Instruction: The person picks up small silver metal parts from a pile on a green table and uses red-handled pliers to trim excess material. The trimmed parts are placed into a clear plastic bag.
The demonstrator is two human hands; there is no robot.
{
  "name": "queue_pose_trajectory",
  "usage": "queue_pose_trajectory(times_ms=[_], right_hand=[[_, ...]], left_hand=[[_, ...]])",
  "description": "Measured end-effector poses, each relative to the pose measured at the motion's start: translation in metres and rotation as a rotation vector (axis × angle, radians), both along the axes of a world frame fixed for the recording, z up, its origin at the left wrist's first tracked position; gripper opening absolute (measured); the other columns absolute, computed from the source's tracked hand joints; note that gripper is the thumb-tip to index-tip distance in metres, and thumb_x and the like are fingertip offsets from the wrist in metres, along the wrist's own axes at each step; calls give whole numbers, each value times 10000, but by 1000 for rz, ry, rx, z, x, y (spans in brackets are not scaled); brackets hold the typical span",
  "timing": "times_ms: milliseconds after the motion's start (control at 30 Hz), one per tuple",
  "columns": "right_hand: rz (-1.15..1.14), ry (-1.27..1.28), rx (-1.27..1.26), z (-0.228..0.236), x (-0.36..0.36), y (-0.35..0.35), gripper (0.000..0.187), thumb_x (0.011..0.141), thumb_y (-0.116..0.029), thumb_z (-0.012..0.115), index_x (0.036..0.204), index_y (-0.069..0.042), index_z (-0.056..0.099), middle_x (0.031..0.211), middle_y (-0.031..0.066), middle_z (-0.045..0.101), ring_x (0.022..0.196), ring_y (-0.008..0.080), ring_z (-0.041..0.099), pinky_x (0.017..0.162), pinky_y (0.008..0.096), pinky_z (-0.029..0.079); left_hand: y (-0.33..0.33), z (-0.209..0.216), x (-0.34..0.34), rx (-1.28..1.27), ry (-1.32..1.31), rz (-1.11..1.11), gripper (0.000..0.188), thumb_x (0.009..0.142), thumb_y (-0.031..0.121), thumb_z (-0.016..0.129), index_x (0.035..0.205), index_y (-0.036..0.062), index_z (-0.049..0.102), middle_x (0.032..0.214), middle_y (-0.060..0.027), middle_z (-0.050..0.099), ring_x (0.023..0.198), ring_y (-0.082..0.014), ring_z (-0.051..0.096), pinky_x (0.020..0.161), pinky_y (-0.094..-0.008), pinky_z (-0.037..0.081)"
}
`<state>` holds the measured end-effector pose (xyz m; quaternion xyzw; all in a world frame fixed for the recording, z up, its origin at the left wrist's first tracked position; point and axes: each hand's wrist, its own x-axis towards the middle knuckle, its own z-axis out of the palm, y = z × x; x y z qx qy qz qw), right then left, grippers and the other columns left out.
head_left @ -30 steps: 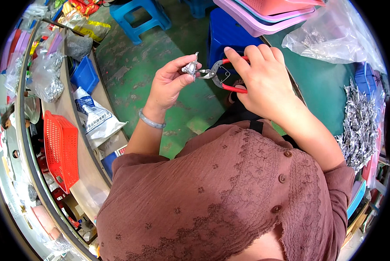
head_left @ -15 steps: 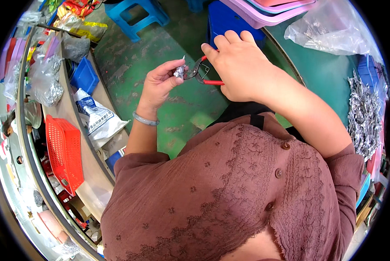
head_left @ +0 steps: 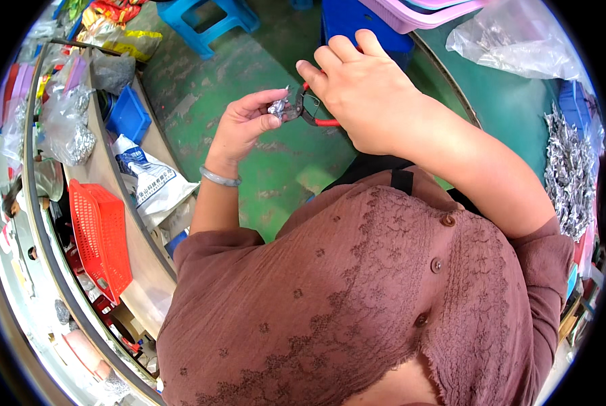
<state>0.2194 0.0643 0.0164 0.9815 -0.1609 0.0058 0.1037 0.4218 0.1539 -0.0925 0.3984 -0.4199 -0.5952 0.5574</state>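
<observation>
Clock positions are read on the head view, 12 at the top.

1. Left hand, 11 o'clock: thumb and forefinger nearly closed, pinching one small, shiny silver metal piece at their tips. The piece lies between 11 and 12 o'clock, above the floor.

2. Right hand, 1 o'clock: wrapped part-way around the spring-loaded hand pliers with red grips and a dark metal head. The handles stand somewhat apart; the back of the hand hides most of the grip. The head meets the piece at its 3 o'clock side; whether the jaws bite cannot be told.

3. Change: both hands have shifted toward 10 o'clock, and the right hand now covers more of the handles. Judgement: tool and piece remain engaged.

4. Surroundings: a heap of silver metal pieces lies at 3 o'clock on the green table.
</observation>
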Motion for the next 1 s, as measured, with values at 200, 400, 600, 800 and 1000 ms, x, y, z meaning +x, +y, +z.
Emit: queue_pose_trajectory(times_ms=[200, 400, 600, 800, 1000], right_hand=[[-43, 32, 330, -6, -3, -8, 642, 552, -59, 628, 1170, 22, 473, 925, 124, 503, 930, 242, 451, 753, 320, 329], [7, -33, 176, -7, -4, -6, 641, 536, -51, 628, 1157, 24, 485, 911, 114, 500, 919, 233, 454, 749, 309, 327], [18, -14, 182, -6, -2, -2, 628, 530, -52, 633, 1140, 23, 506, 897, 94, 501, 907, 220, 454, 743, 298, 325], [2, -65, 161, -7, -6, -2, 621, 528, -50, 631, 1133, 25, 513, 892, 98, 501, 888, 223, 455, 737, 301, 328], [3, -73, 229, -6, -7, -3, 632, 528, -48, 632, 1145, 16, 506, 892, 100, 500, 891, 225, 454, 742, 307, 331]], left_hand=[[5, -1, 7, -23, 17, -14, 411, 698, -18, 651, 1096, -12, 548, 971, -74, 599, 870, -137, 571, 802, -266, 467], [7, -6, 11, 62, 65, -73, 442, 698, 19, 675, 1116, 8, 536, 999, -88, 603, 893, -153, 576, 817, -284, 456], [9, -8, 12, 39, 59, -80, 466, 691, 47, 692, 1125, 8, 529, 1012, -81, 603, 887, -145, 579, 806, -281, 461], [6, -8, 11, 50, 75, -92, 478, 689, 62, 698, 1133, 15, 526, 1018, -82, 602, 914, -150, 573, 827, -288, 451], [7, -7, 8, 44, 162, -58, 451, 676, 61, 707, 1096, 1, 553, 966, -65, 613, 847, -132, 581, 789, -271, 474]])
